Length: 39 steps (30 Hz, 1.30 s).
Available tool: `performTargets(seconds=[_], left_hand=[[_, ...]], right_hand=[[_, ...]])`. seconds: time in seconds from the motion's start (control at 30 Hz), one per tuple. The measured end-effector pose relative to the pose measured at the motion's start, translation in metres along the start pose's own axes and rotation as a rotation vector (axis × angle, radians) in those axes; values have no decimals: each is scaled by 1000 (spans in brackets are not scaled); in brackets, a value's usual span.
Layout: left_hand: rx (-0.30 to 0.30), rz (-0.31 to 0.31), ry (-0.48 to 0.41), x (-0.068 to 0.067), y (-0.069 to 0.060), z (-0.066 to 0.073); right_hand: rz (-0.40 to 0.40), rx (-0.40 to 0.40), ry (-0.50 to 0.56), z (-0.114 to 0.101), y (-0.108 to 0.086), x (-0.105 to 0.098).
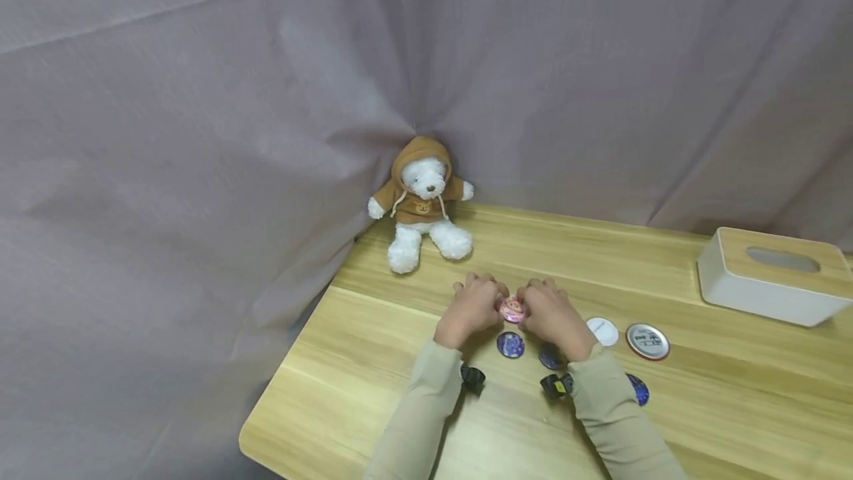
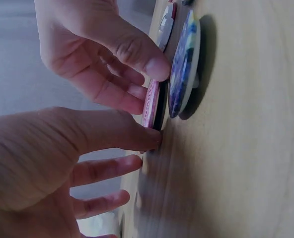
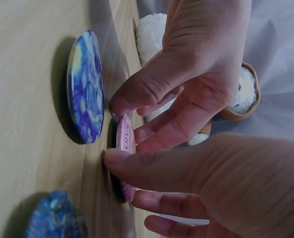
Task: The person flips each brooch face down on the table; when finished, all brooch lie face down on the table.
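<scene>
A pink round badge (image 1: 512,310) lies low at the wooden table between my two hands. My left hand (image 1: 474,302) pinches its left edge with thumb and fingers. From the other side, my right hand (image 1: 549,313) grips the right edge. The left wrist view shows the badge's pink rim (image 2: 150,105) with both thumbs close against it. Just nearer than it lies a blue and purple swirl-patterned badge (image 1: 510,344), which neither hand holds. A dark blue badge (image 1: 550,356) is partly hidden beneath the right wrist.
Right of the hands lie a white disc (image 1: 603,331), a badge with its silver back up (image 1: 648,341) and another blue badge (image 1: 640,390) partly behind the sleeve. A tissue box (image 1: 776,276) stands at far right. A hooded plush bear (image 1: 423,198) sits against the grey curtain (image 1: 566,95).
</scene>
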<state>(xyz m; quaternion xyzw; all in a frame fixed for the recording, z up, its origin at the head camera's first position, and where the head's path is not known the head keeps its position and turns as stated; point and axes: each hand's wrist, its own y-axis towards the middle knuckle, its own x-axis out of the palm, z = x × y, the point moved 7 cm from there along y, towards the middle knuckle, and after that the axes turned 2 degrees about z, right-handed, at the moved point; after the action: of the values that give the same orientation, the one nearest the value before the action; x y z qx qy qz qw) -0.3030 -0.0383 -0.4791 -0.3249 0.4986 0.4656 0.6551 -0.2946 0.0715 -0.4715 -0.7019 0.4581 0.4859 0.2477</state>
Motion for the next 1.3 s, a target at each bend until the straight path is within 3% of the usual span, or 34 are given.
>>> performTargets(seconds=[0.3,0.57,0.9,1.1,1.3], left_hand=[[36,12,19,-3,3,1],[42,45,-3,-6,3,-1],[41,76,-93,-14,5,0],[50,86,-88,-14,5,4],[35,60,-68,-9,5,5]], right_hand=[[35,-58,29,-2,-4,-10],[17,-44,74,-1,-2,-15],[54,-37,151,5,0,-22],[93,-54,173,7,-3,-20],[78,-17,154,4,-6,-16]])
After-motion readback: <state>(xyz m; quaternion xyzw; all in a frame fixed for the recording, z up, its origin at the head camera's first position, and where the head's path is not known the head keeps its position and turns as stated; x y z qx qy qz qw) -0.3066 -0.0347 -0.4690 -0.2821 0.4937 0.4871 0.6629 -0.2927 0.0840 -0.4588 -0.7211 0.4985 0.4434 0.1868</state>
